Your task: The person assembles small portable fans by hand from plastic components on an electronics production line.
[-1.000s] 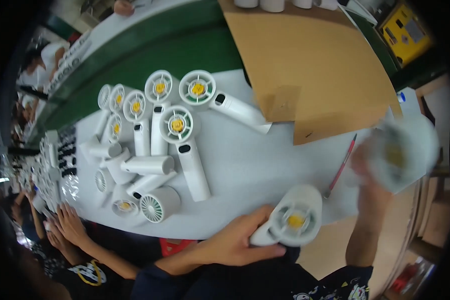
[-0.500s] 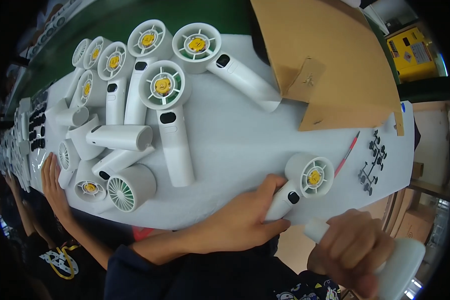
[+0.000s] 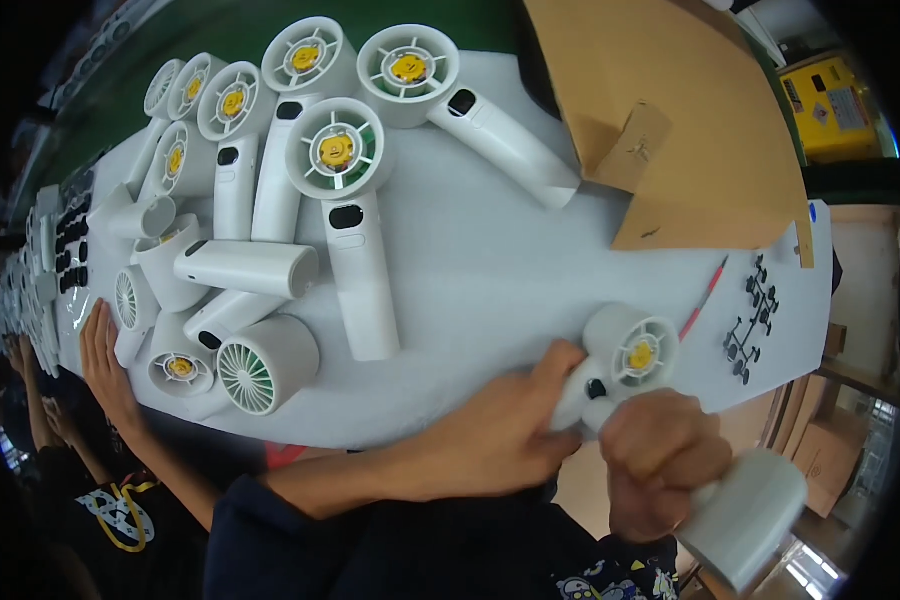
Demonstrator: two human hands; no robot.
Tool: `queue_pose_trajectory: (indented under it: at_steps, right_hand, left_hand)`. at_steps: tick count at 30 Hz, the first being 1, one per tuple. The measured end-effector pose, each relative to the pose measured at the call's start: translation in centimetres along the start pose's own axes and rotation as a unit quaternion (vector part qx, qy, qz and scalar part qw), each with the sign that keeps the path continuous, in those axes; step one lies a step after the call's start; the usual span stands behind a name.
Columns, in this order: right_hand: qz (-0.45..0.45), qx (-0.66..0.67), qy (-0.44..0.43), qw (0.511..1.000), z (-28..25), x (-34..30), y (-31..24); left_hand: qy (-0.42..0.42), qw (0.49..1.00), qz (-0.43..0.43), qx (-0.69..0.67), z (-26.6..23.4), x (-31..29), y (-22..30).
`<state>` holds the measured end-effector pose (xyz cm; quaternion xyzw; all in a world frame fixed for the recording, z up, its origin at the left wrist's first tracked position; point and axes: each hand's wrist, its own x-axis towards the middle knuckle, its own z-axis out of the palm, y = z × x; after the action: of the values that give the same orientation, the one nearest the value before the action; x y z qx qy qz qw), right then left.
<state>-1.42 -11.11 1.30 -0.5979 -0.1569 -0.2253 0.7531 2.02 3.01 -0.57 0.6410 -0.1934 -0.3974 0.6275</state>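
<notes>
My left hand (image 3: 515,425) is closed around the handle of a white handheld fan (image 3: 610,345), whose round head with a yellow centre points to the right. My right hand (image 3: 665,455) makes a fist around another white handheld fan (image 3: 745,520); its wide cylindrical end sticks out at the lower right. The narrow end of that second fan overlaps the handle of the first beside the dark oval window. Whether the two touch, I cannot tell. Fingers hide most of both handles.
Several white handheld fans (image 3: 360,280) lie at the left and middle of the white tabletop (image 3: 470,270). A cardboard sheet (image 3: 710,170) covers the far right. Near it lie a red pen-like tool (image 3: 705,297) and small black parts on a sprue (image 3: 750,320). Another person's hand (image 3: 105,365) rests at the left edge.
My right hand has moved left and up, bringing its fan's narrow end to the fan in my left hand. The left hand shifted slightly right. The view tilted a little.
</notes>
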Motion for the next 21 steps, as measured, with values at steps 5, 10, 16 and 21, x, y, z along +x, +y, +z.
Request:
queue_pose_trajectory:
  at_steps: [5, 10, 16, 21]
  right_hand:
    - [0.036, 0.017, -0.045, 0.998, -0.6, 0.4, -0.1]
    - [0.04, 0.167, 0.072, 0.983, -2.1, 0.4, -2.3]
    - [0.119, 0.413, 0.215, 0.877, -5.6, 1.4, -4.2]
    - [0.183, 0.562, 0.295, 0.751, -7.7, 1.9, -2.8]
  left_hand:
    - [0.012, 1.0, 0.004, 0.002, 0.1, 0.0, -0.7]
    - [0.012, 0.992, -0.111, -0.054, -0.3, -0.2, 1.4]
    - [-0.028, 0.964, -0.158, -0.211, -0.2, 0.0, 1.9]
    - [0.015, 0.97, -0.123, -0.207, -0.1, -0.5, 1.1]
